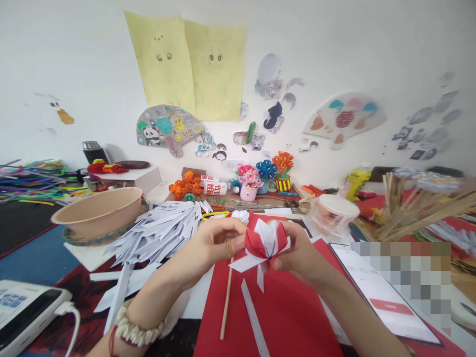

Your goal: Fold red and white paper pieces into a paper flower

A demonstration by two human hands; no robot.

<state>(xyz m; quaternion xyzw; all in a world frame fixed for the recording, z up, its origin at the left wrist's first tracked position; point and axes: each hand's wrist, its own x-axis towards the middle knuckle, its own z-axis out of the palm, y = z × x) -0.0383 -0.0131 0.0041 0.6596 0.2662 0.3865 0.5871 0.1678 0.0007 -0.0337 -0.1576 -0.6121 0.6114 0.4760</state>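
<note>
A red and white folded paper flower (266,243) is held up over the table between both hands. My left hand (210,248) pinches its left side with thumb and fingers closed. From the right, my right hand (301,250) grips it, fingers curled round the base. White paper strips hang from the flower's underside. Below it a thin wooden stick (226,297) and a white paper strip (255,320) lie on a red paper sheet (293,317).
A heap of white paper strips (159,230) lies left of my hands, behind it a beige bowl (98,208). A phone (383,292) rests at the right, a bundle of wooden sticks (416,206) beyond it. Small craft flowers (260,178) and a lidded plastic tub (332,213) stand at the back.
</note>
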